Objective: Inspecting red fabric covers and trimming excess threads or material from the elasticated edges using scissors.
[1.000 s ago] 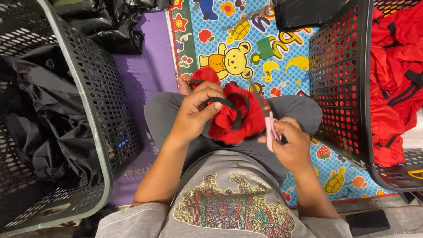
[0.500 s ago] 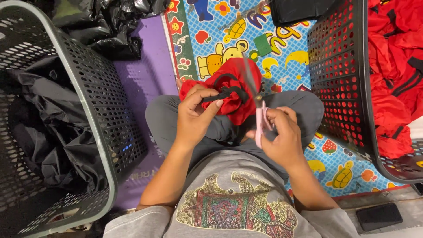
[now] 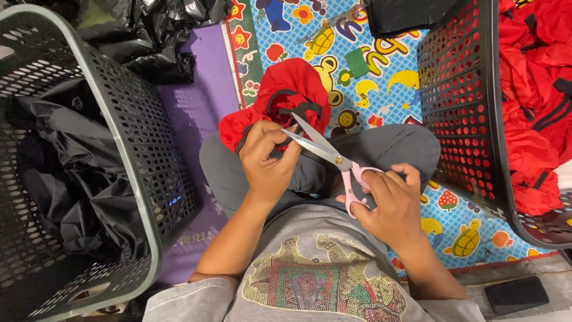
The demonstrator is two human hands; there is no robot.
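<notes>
Cartoon mat [image 3: 381, 71]; left hand [image 3: 267, 161] pinching red cloth [image 3: 286, 95], right hand [image 3: 390, 203] gripping scissors [image 3: 325, 149], blade tips hidden.

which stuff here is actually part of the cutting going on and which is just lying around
In use:
- left hand gripping the red cloth piece with black trim
- right hand holding the pink-handled scissors, blades open at the cloth

Lying about:
- grey basket of black fabric
- dark basket of red garments
- cartoon play mat
- black phone
- black plastic bags

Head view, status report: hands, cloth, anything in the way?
Left hand grips red cloth on lap. Right hand holds pink-handled scissors, blades open at the cloth. Nothing blocking the blades.
</notes>
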